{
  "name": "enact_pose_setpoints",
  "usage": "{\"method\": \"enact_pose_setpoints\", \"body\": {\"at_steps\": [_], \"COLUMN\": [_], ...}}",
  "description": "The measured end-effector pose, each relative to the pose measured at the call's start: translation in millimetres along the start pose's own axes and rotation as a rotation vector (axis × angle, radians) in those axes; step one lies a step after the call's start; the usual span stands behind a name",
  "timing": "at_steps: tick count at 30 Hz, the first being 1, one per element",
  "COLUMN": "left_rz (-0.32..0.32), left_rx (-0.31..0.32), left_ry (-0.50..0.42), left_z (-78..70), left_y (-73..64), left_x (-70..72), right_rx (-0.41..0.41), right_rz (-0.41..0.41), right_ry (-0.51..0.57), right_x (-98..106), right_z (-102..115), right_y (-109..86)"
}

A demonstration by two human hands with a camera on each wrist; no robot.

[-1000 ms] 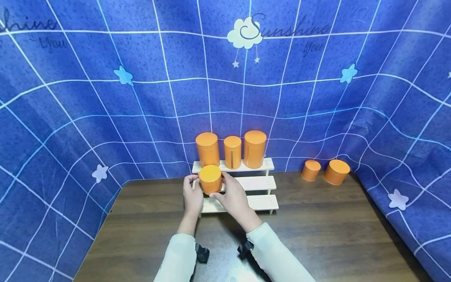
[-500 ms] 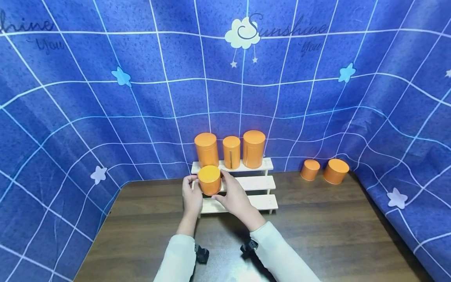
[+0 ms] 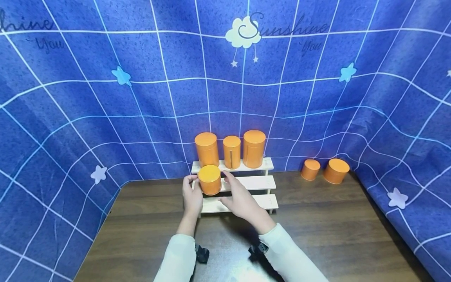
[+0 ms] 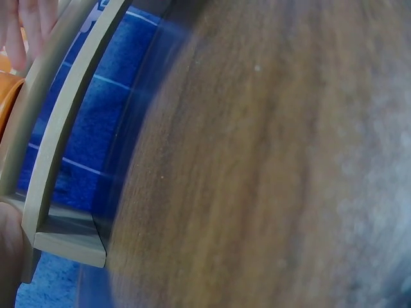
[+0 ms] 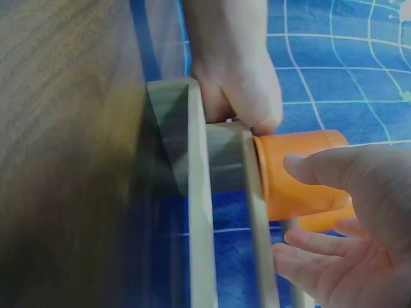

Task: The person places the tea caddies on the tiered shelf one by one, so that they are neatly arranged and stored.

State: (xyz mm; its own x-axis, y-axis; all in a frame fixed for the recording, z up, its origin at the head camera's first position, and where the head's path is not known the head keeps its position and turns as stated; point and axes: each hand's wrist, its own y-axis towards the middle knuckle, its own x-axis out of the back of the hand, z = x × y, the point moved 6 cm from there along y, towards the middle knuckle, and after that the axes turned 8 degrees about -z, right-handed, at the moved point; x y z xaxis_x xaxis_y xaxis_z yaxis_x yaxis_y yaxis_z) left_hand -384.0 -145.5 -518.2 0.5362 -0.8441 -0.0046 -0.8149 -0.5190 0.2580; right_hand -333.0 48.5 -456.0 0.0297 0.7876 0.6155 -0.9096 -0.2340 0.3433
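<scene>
A short, round orange canister point(image 3: 210, 180) with a yellow-orange lid stands upright on the middle step of a pale wooden three-tier display stand point(image 3: 255, 183), at its left end. My left hand point(image 3: 192, 199) is at that end, its curled fingers gripping the stand right beside the canister's base; the right wrist view shows this left hand point(image 5: 241, 77) at the step's end. To the canister's right, my right hand point(image 3: 241, 197) holds nothing, thumb and fingers spread. Seen from the right wrist, the right hand's thumb point(image 5: 321, 168) overlaps the canister's side.
Three taller orange canisters point(image 3: 254, 149) line the top step. Two shorter ones, a small canister point(image 3: 310, 170) and a wider canister point(image 3: 336, 171), stand on the brown wooden table point(image 3: 327, 223) at the back right. A blue gridded cloth point(image 3: 225, 94) hangs behind.
My right hand has drawn away from the canister to the right and toward me, its fingers opening. The left hand and the canister stay nearly in place.
</scene>
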Motion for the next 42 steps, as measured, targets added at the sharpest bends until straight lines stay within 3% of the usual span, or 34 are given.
{"method": "enact_pose_setpoints", "body": {"at_steps": [5,17,33,42], "left_rz": [-0.004,-0.010,-0.025,-0.009], "left_rx": [-0.006,0.012,0.026,0.018], "left_ry": [-0.014,-0.027,-0.057,-0.057], "left_z": [-0.4,-2.3,-2.2,-0.9], "left_y": [1.1,-2.8,-0.4,-0.1], "left_x": [-0.6,0.6,-1.6,0.1], "right_rx": [-0.005,0.014,0.051,-0.032], "right_rz": [0.005,-0.094,-0.215,-0.293], "right_ry": [-0.042,-0.067,-0.047,-0.017], "right_x": [15.3,55.6,107.6,136.4], "right_z": [0.8,-6.3,-23.4,-41.9], "right_y": [-6.2,-16.7,-15.3,-14.0]}}
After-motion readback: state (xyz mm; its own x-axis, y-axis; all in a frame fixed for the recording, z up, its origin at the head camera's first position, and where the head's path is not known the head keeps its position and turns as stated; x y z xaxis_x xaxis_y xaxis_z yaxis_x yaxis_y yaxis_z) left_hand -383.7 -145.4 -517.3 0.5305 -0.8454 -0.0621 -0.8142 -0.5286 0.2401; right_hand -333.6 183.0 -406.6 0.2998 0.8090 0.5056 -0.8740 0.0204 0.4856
